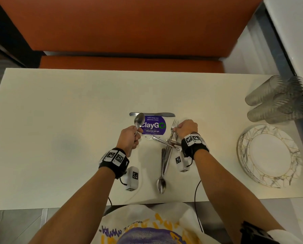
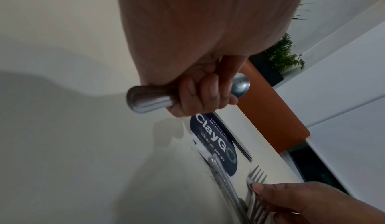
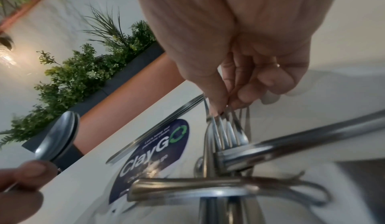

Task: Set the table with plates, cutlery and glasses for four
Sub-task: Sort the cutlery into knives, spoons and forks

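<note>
We read one purple sticker (image 1: 153, 125) on the white table (image 1: 59, 111); top line: "Let's keep our pantries clean"; large lettering: "ClayGO", the O formed by green arrows; bottom line: "Clean as you go"; shirt print (image 1: 147, 231) illegible.

The left hand (image 1: 129, 138) covers the middle of the spoon (image 1: 139, 121) handle. Beneath the right hand's (image 1: 187, 128) fingertips (image 3: 216, 105), overlapping forks (image 1: 173, 131) cannot be counted. Nearest cutlery handles (image 3: 187, 189) blur in the right wrist view.

Both hands fisted: L hand (image 1: 129, 136) (raised), R hand (image 1: 187, 128).
</note>
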Demonstrator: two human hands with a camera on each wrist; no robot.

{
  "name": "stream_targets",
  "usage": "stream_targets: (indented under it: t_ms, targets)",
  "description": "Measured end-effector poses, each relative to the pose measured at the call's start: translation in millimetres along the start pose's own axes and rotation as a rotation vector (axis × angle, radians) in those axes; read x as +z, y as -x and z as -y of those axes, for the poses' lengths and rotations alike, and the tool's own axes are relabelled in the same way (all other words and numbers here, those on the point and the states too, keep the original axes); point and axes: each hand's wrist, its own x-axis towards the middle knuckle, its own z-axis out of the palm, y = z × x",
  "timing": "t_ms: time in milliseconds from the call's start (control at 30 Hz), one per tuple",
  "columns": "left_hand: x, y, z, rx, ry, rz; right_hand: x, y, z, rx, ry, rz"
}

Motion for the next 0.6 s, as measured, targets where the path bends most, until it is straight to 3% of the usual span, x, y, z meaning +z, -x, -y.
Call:
stream_targets:
  t_ms: [200,300,433,600]
  targets:
    - [9,-3,6,-0.015,-0.039,0.028,-7,15,-24,0.019,-0.152,-0.124]
    - [11,0,8,-0.012,-0.048,0.047,-4,31,-27,-0.157,-0.173,-0.144]
    - [11,3,12,-0.031,-0.031,0.075,11,64,-24,-0.496,-0.083,0.026]
    - [11,9,22,-0.067,-0.005,0.103,32,95,-24,-0.656,0.21,0.28]
